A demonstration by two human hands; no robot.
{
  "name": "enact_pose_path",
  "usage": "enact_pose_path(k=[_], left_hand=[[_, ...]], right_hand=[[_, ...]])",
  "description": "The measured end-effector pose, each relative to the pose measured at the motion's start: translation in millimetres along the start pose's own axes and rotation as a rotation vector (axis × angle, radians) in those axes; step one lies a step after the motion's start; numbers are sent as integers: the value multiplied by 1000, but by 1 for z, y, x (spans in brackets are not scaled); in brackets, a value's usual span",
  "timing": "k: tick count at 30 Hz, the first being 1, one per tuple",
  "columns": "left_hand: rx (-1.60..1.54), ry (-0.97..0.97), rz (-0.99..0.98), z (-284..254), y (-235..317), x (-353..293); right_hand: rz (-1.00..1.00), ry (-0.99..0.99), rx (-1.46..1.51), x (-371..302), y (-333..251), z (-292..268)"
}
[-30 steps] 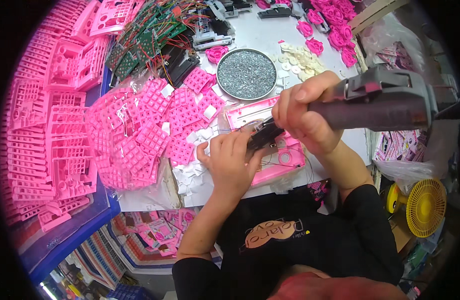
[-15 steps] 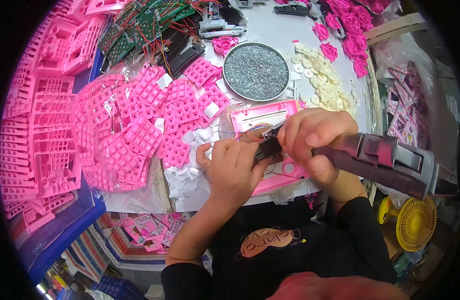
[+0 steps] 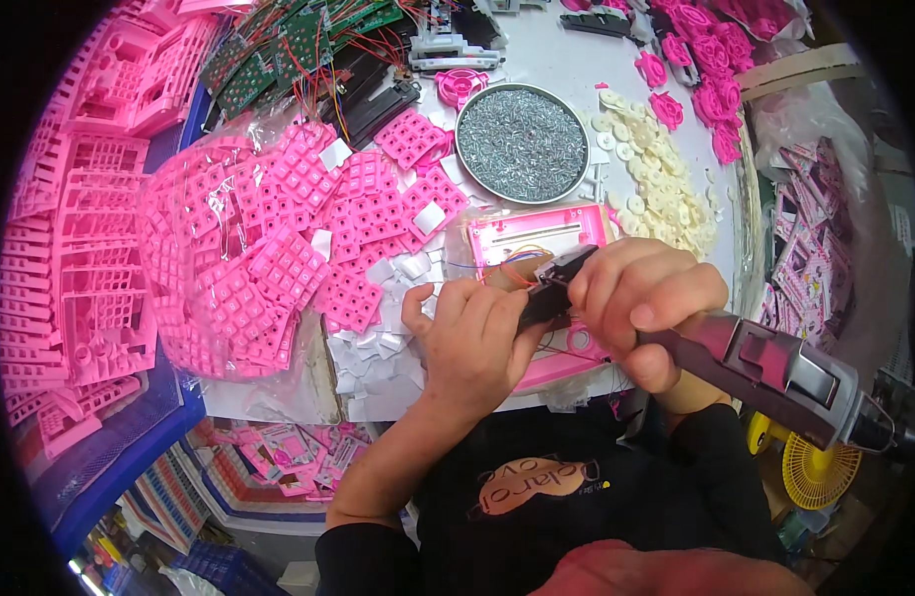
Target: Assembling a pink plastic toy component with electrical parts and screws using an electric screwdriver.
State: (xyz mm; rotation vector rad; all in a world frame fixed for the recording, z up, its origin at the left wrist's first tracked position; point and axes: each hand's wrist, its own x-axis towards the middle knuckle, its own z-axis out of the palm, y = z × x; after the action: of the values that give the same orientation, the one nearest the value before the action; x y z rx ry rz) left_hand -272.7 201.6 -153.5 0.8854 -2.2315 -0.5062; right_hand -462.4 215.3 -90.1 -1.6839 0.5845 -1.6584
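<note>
Both my hands meet over a pink plastic casing [image 3: 562, 370] on the table. My left hand [image 3: 467, 343] grips a narrow black plastic part [image 3: 545, 301] with its fingers wrapped round it; thin red and blue wires run beside it. My right hand [image 3: 648, 298] is closed round the handle of a grey electric screwdriver [image 3: 765, 368], whose body extends to the lower right. The right fingertips are at the far end of the black part; whether they also grip it is hidden. Behind the casing stands a round metal tray [image 3: 459, 149] full of small screws [image 3: 522, 141].
Bagged pink keypads [image 3: 244, 268] and white paper pieces [image 3: 363, 363] lie left. Green circuit boards [image 3: 279, 55] with wires are piled behind. Cream discs [image 3: 656, 184] and pink rings [image 3: 711, 89] lie right. A yellow fan [image 3: 820, 472] stands low right; pink casings [image 3: 90, 219] are stacked far left.
The screwdriver's far end has swung downward, and my right hand has shifted slightly down and right. My left hand still holds the black part. The whole view has shifted a little.
</note>
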Motion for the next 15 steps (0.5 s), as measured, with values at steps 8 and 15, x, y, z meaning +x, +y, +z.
enact_pose_path(k=[8, 15], left_hand=[[-36, 9, -4, 1, 1, 2], [-29, 15, 2, 0, 1, 2]], right_hand=[[-30, -46, -29, 0, -1, -3], [92, -23, 44, 3, -3, -3]])
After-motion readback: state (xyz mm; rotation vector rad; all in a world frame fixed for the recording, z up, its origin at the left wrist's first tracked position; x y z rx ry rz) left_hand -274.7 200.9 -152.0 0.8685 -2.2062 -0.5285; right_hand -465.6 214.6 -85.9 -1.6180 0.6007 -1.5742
